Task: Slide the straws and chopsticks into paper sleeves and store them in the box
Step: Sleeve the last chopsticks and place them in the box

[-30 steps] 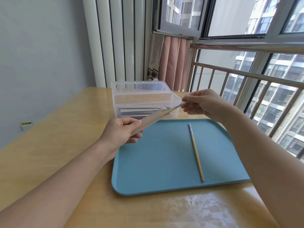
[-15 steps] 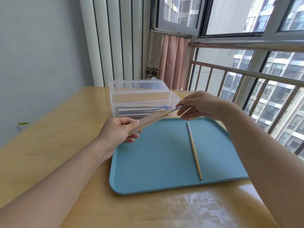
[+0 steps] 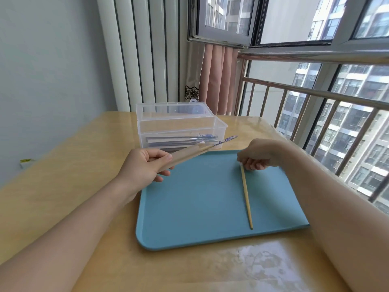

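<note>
A paper sleeve with one chopstick part-way in is gripped by the left hand. On the blue tray, the second chopstick lies lengthwise, far end under the curled right-hand fingertips; actual pinching cannot be told.

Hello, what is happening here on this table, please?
A person is packing chopsticks into paper sleeves. The left hand holds a brown paper sleeve with one patterned-top wooden chopstick partly inside, its top sticking out. The right hand reaches down to the top end of a second wooden chopstick lying on the blue plastic tray. Behind stands an open clear plastic box already holding filled sleeves.
</note>
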